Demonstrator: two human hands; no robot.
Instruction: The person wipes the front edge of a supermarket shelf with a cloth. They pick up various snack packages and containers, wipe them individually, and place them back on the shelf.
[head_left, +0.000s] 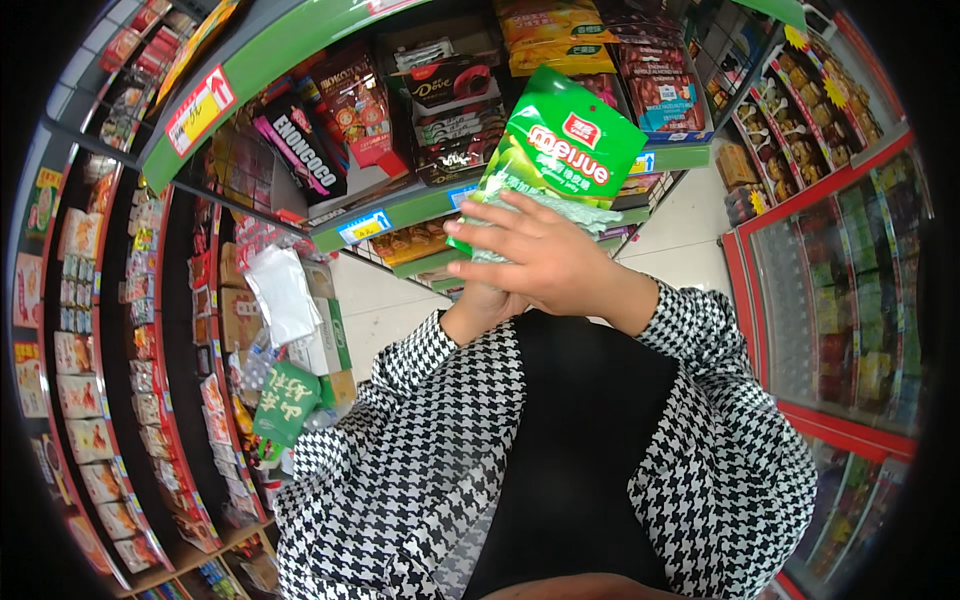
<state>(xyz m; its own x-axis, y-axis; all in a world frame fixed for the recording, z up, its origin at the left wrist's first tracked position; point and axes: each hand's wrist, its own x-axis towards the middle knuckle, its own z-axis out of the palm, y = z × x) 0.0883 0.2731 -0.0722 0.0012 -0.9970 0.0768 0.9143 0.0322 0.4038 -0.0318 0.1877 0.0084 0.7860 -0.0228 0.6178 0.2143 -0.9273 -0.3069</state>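
Observation:
A shiny green bag of gummy candy (559, 142) is held up in front of the shelf, its top tilted to the right. My left hand (487, 301) supports it from below, mostly hidden under my other hand. Spread over the lower part of the bag is my right hand (540, 255), its palm down and fingers pointing left. Between that hand and the bag lies a crumpled grey-green cloth (592, 216), which sticks out on the right and also shows between the fingers.
Chocolate boxes (450, 82) and candy pouches (660, 90) fill the shelf with its green edge strip (420, 217) just ahead. Snack shelves (82, 360) line the left, with cartons (326, 337) and a white packet (281, 296) before them. A red-framed glass-door cabinet (832, 300) stands at right.

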